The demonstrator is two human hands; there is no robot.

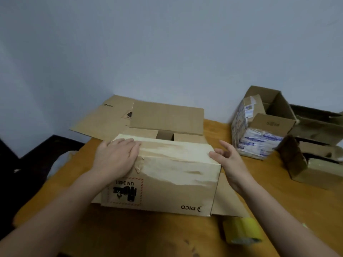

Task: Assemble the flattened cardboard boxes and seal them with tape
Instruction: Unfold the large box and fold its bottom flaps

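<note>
A brown PICO cardboard box point(172, 182) stands on the wooden table point(130, 234) in front of me, its near side torn pale where tape came off. Its far flap stands up and the top is partly open. My left hand point(116, 156) lies flat on the near top flap at the box's left corner, fingers straight. My right hand point(228, 160) is at the box's right top corner, fingers loosely spread, thumb touching the edge. A yellow tape roll point(242, 230) lies on the table near the front right.
A flattened PICO box point(104, 117) lies behind the box at the table's far left edge. An open box wrapped in printed tape point(259, 127) stands at the right, with darker cardboard boxes point(319, 145) beyond it. A wall is close behind.
</note>
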